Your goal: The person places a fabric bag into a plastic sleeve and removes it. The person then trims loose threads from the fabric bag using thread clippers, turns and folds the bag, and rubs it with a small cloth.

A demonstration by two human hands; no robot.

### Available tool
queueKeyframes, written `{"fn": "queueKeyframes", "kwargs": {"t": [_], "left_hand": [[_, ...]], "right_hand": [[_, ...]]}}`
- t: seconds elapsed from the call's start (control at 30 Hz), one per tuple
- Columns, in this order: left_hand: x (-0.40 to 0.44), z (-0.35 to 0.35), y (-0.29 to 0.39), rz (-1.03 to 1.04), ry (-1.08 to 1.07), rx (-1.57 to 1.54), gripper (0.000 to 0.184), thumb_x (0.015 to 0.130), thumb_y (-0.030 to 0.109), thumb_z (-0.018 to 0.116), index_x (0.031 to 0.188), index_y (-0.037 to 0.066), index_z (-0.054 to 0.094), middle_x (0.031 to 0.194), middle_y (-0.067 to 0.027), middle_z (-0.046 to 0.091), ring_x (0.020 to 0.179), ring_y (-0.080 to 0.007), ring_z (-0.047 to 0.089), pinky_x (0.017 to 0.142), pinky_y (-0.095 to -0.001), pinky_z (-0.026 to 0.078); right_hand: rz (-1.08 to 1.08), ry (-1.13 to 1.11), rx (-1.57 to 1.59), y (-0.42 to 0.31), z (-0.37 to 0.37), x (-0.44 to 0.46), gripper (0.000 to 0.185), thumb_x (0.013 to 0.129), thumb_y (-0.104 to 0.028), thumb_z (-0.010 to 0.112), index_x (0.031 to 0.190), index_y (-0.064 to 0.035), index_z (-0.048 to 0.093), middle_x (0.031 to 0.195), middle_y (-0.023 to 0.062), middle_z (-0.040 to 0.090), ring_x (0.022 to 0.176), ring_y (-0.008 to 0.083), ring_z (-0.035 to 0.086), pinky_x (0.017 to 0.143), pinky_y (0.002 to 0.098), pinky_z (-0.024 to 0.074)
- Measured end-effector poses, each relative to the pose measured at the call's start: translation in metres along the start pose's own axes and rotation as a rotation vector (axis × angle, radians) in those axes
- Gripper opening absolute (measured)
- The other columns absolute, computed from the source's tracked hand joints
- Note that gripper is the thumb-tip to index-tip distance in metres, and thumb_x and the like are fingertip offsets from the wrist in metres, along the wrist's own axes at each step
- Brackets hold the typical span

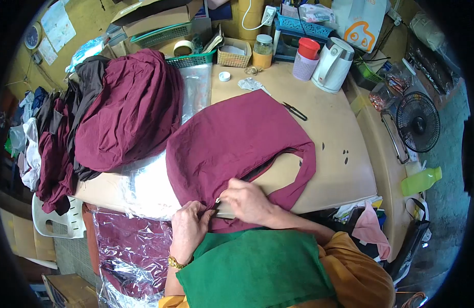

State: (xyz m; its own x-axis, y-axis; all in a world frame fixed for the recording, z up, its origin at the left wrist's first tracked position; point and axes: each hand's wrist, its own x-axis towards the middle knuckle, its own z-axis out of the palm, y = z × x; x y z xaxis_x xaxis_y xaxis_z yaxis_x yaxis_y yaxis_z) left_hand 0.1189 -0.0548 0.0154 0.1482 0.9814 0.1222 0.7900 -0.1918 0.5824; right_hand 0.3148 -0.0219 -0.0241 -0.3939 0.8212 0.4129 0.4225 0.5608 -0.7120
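Note:
A maroon cloth bag (231, 138) with a curved shoulder strap (301, 177) lies spread on the table in front of me. My left hand (189, 228), a gold watch at its wrist, pinches the bag's cloth near its lower edge. Close beside it, my right hand (247, 201) is closed, thumb and finger together at the near end of the bag's opening. A small pale and dark bit shows at those fingertips, too small to name. Black thread snips (295, 111) rest beyond the bag's upper right edge.
A large heap of maroon cloth (131, 113) covers the table's left side. At the back stand a white kettle (333, 64), a lilac cup (304, 66), a jar (263, 51) and baskets. A black fan (418, 122) and a green bottle (420, 181) are at right.

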Motion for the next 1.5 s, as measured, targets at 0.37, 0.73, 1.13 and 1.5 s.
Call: {"fn": "queueKeyframes", "kwargs": {"t": [0.37, 0.73, 1.13, 1.5], "left_hand": [[0.002, -0.062, -0.053, 0.009, 0.082, -0.103, 0.04, 0.07, 0.018, 0.085, 0.096, 0.001, 0.059, 0.088, -0.0076, 0.061, 0.082, -0.02, 0.057, 0.074, -0.0334, 0.046], [0.185, -0.054, -0.074, 0.14, 0.523, -0.453, 0.021, 0.09, 0.012, 0.071, 0.104, -0.002, 0.066, 0.094, -0.0113, 0.067, 0.09, -0.0175, 0.063, 0.081, -0.0308, 0.051], [0.102, 0.012, -0.007, 0.515, -0.195, 0.358, 0.039, 0.079, 0.031, 0.076, 0.108, 0.005, 0.07, 0.097, -0.0138, 0.072, 0.092, -0.0279, 0.068, 0.099, -0.0461, 0.043], [0.071, 0.066, 0.102, 0.464, -0.071, 0.122, 0.075, 0.077, 0.056, 0.074, 0.121, -0.001, 0.055, 0.097, -0.0212, 0.067, 0.087, -0.0401, 0.067, 0.079, -0.0458, 0.054]], "right_hand": [[0.672, 0.085, 0.102, 0.064, -0.195, -0.048, 0.018, 0.082, -0.01, 0.076, 0.094, 0.0009, 0.068, 0.088, 0.0081, 0.07, 0.07, 0.019, 0.064, 0.068, 0.0334, 0.0526], [0.41, 0.212, 0.107, 0.162, -0.18, 0.133, 0.025, 0.088, -0.017, 0.071, 0.105, 0.0014, 0.071, 0.084, 0.0064, 0.071, 0.077, 0.0138, 0.063, 0.073, 0.0301, 0.0507], [0.658, -0.098, -0.696, 0.202, -0.184, 0.039, 0.068, 0.099, -0.055, 0.039, 0.153, -0.0139, 0.032, 0.162, 0.0088, 0.021, 0.15, 0.0319, 0.013, 0.114, 0.0686, 0.0064], [0.622, 0.41, -0.357, 0.23, -0.171, 0.115, 0.058, 0.101, -0.051, 0.039, 0.145, -0.0129, 0.042, 0.153, 0.0166, 0.033, 0.141, 0.0358, 0.031, 0.112, 0.0599, 0.0234]]}}
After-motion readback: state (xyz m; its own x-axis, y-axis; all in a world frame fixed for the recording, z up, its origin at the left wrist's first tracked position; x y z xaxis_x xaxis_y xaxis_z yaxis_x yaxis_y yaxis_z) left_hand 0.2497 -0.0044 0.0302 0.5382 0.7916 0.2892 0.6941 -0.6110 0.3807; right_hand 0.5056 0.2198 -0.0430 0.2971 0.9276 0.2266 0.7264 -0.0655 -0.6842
